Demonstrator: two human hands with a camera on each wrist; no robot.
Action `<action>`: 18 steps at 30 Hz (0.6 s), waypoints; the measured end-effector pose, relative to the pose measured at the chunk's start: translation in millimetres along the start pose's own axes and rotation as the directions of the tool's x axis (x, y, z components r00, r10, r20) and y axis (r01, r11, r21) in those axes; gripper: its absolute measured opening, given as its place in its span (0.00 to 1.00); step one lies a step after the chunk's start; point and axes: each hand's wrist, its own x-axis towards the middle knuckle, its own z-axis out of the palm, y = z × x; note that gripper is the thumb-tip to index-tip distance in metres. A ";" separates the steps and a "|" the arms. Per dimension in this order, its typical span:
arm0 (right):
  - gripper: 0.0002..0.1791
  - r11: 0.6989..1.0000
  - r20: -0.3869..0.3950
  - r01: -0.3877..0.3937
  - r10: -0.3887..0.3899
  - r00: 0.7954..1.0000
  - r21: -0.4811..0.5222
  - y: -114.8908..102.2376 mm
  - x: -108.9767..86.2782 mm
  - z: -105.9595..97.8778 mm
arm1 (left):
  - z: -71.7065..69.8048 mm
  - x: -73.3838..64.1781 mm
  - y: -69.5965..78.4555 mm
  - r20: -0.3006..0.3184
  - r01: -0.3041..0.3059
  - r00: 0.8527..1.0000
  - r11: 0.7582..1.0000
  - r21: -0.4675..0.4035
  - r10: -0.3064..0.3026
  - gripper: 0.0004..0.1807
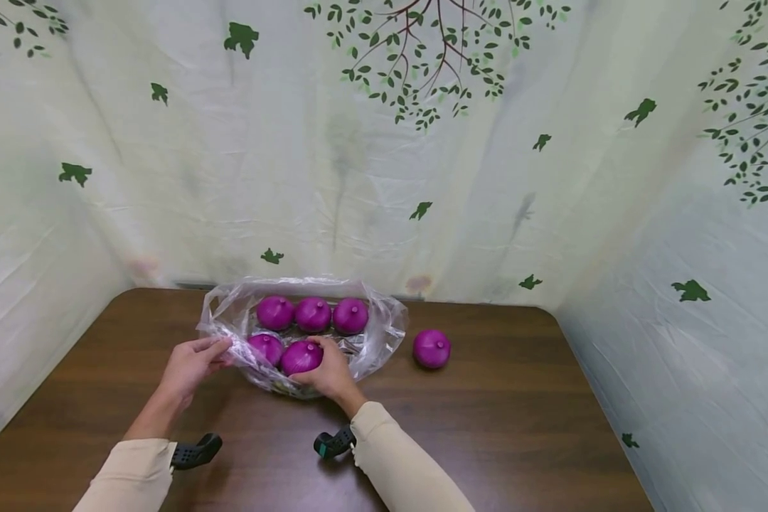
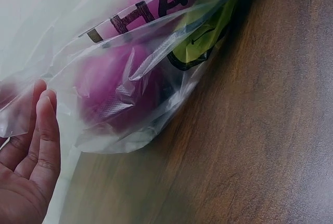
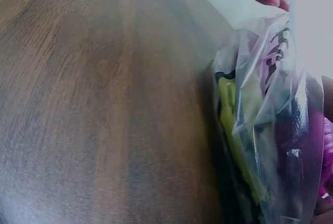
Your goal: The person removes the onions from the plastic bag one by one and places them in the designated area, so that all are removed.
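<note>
Head: the left hand pinches a clear plastic bag by its rim; the right hand grips a round purple ball inside, probably placing it. Next likely calls for release, then fetching the loose purple ball from the brown wooden surface. Left wrist: fingers hold film. Right wrist: the bag's wall stands raised.

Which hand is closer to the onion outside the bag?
The right hand. It's left of the outside onion, holding another onion at the opening of the bag. The left hand is farther left, pinching the bag's left edge.
</note>
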 end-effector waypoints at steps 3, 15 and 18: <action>0.41 1.000 -0.011 0.010 -0.010 1.000 0.015 -2.7 -0.1 -4.0 | -0.5 -0.2 2.0 0.002 0.003 1.000 1.000 0.014 -0.003 0.34; 0.41 0.996 -0.033 0.036 -0.034 0.999 0.078 -8.7 -0.2 -17.8 | -3.2 -1.9 3.3 0.008 0.004 1.000 1.000 0.029 -0.004 0.34; 0.42 0.994 -0.026 0.034 -0.032 0.999 0.103 -10.2 -1.6 -22.8 | -4.4 -2.0 2.6 0.011 0.000 1.000 0.999 0.033 0.000 0.35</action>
